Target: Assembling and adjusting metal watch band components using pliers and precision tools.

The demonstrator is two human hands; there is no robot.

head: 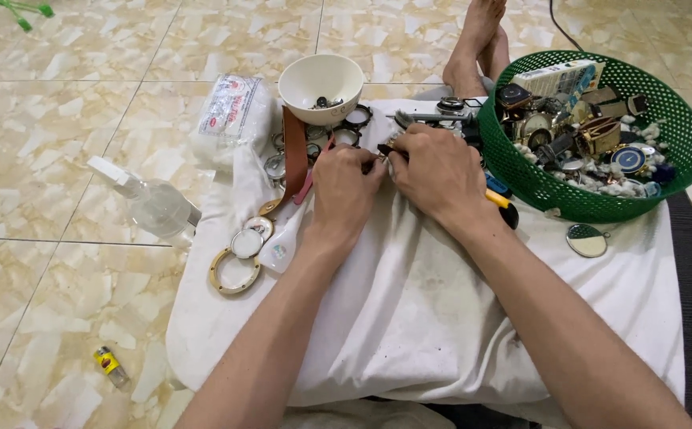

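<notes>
I am pinching a small metal part (383,152) between my left hand (344,191) and right hand (435,173), fingertips meeting together over the white cloth (409,302).

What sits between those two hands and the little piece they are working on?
Nothing visible does. The left hand and right hand already meet around the small part over the white cloth; their fingers hide most of it.
</notes>
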